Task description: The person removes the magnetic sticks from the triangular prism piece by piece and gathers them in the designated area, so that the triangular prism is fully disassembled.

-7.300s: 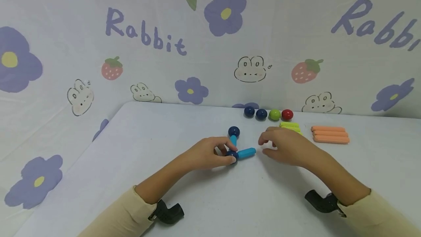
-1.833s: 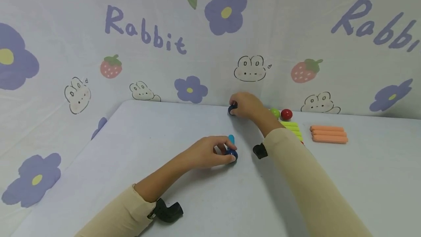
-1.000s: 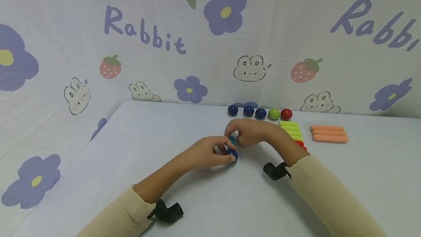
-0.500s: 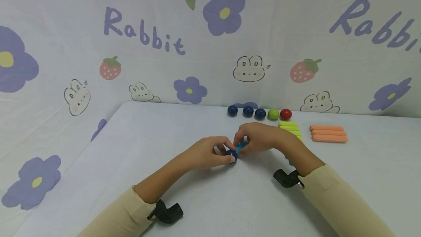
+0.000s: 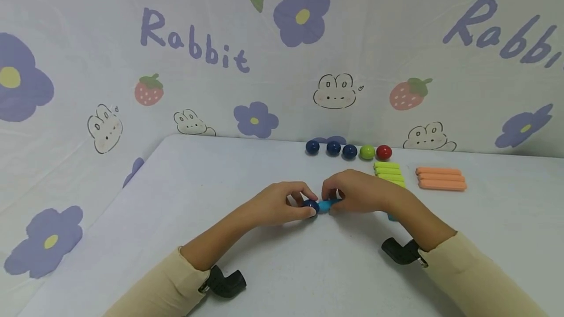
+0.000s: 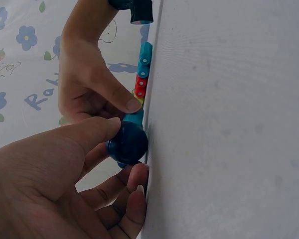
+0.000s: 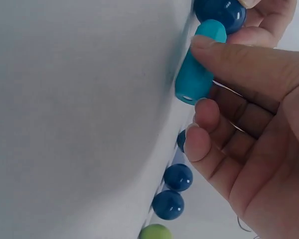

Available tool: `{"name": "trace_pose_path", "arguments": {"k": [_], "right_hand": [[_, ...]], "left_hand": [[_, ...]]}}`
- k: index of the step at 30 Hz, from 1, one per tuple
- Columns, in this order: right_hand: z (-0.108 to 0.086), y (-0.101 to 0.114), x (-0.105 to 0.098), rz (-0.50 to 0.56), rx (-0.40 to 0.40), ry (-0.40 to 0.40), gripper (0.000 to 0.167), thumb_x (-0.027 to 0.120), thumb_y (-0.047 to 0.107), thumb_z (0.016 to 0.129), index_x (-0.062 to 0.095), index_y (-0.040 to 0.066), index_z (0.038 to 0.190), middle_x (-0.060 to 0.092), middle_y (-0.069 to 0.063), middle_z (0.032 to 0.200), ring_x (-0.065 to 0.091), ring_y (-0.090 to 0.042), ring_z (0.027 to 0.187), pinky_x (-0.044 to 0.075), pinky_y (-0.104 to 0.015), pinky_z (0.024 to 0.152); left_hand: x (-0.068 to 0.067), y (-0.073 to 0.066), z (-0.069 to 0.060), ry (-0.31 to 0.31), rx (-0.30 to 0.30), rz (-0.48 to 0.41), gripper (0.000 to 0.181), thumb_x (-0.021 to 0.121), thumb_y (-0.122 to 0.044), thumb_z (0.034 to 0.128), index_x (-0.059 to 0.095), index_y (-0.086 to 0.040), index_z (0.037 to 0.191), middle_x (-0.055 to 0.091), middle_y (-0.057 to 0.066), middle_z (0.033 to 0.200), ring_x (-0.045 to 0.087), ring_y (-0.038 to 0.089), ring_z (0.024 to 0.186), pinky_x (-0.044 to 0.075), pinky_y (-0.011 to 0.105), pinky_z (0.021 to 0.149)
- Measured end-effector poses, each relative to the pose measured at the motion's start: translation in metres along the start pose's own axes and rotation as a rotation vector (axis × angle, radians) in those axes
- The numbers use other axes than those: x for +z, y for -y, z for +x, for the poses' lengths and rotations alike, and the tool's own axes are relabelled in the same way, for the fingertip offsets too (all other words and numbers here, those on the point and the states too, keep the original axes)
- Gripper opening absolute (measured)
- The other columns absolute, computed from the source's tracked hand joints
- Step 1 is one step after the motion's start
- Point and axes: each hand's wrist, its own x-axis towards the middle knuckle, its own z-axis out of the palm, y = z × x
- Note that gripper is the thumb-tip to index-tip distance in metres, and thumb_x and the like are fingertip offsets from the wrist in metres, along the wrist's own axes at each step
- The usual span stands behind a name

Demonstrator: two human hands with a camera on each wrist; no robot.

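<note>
My left hand (image 5: 279, 205) pinches a dark blue ball (image 6: 128, 143) between thumb and fingers, low over the white table. A light blue rod (image 7: 197, 69) extends right from that ball, its near end touching it. With thumb and fingertips my right hand (image 5: 363, 192) holds this rod. In the right wrist view, the rod's free end shows a small pale metallic spot. Fingers partly cover both rod and ball in the head view.
Along the table's back edge stand several dark blue balls (image 5: 333, 148), a green ball (image 5: 367, 152) and a red ball (image 5: 384, 152). Yellow-green rods (image 5: 388, 171) and orange rods (image 5: 440, 179) lie at right. Red rods (image 6: 141, 85) and blue rods (image 6: 145, 54) show beyond my right hand.
The right hand has set a dark blue ball at the back row's left end, then taken the rod and swung it from pointing back to pointing right. The left hand has stayed put.
</note>
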Motion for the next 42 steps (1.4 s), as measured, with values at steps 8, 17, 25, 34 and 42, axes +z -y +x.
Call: {"name": "trace_pose_path", "arguments": {"k": [8, 17, 25, 34, 42], "right_hand": [[-0.016, 0.002, 0.001, 0.067, -0.065, 0.049, 0.012, 0.075, 0.017, 0.091, 0.074, 0.018, 0.103, 0.062, 0.012, 0.086, 0.054, -0.012, 0.079, 0.050, -0.027, 0.072], [-0.043, 0.001, 0.000, 0.010, -0.043, -0.013, 0.011, 0.073, 0.019, 0.092, 0.076, 0.019, 0.102, 0.059, 0.013, 0.085, 0.054, -0.010, 0.075, 0.049, -0.026, 0.067], [-0.076, -0.014, -0.001, -0.003, 0.049, -0.084, 0.014, 0.076, 0.015, 0.089, 0.074, 0.018, 0.103, 0.057, 0.012, 0.083, 0.052, -0.010, 0.075, 0.046, -0.024, 0.064], [-0.106, -0.027, 0.002, -0.043, 0.119, -0.093, 0.019, 0.081, 0.017, 0.085, 0.072, 0.017, 0.101, 0.057, 0.012, 0.086, 0.051, -0.008, 0.077, 0.047, -0.022, 0.064], [-0.121, -0.037, 0.003, -0.126, 0.174, -0.130, 0.019, 0.084, 0.018, 0.081, 0.071, 0.021, 0.094, 0.057, 0.014, 0.083, 0.051, -0.007, 0.074, 0.048, -0.022, 0.062]], "left_hand": [[0.000, -0.001, 0.000, 0.000, 0.004, 0.032, 0.022, 0.073, -0.026, 0.0922, 0.070, -0.023, 0.113, 0.065, -0.004, 0.094, 0.061, 0.014, 0.069, 0.051, 0.027, 0.060], [0.001, 0.000, 0.000, -0.012, -0.019, 0.030, 0.021, 0.074, -0.027, 0.0917, 0.070, -0.024, 0.112, 0.065, -0.004, 0.095, 0.061, 0.014, 0.069, 0.052, 0.028, 0.059], [0.002, 0.001, 0.001, -0.014, -0.038, 0.020, 0.021, 0.074, -0.028, 0.0915, 0.071, -0.025, 0.112, 0.064, -0.005, 0.095, 0.061, 0.014, 0.068, 0.053, 0.029, 0.058], [0.000, -0.002, 0.000, -0.017, -0.029, 0.027, 0.021, 0.074, -0.027, 0.0916, 0.071, -0.024, 0.111, 0.064, -0.004, 0.095, 0.061, 0.014, 0.068, 0.053, 0.029, 0.058], [0.000, -0.001, 0.001, -0.013, -0.030, 0.030, 0.020, 0.074, -0.027, 0.0918, 0.070, -0.024, 0.112, 0.064, -0.005, 0.094, 0.061, 0.014, 0.069, 0.052, 0.028, 0.059]]}}
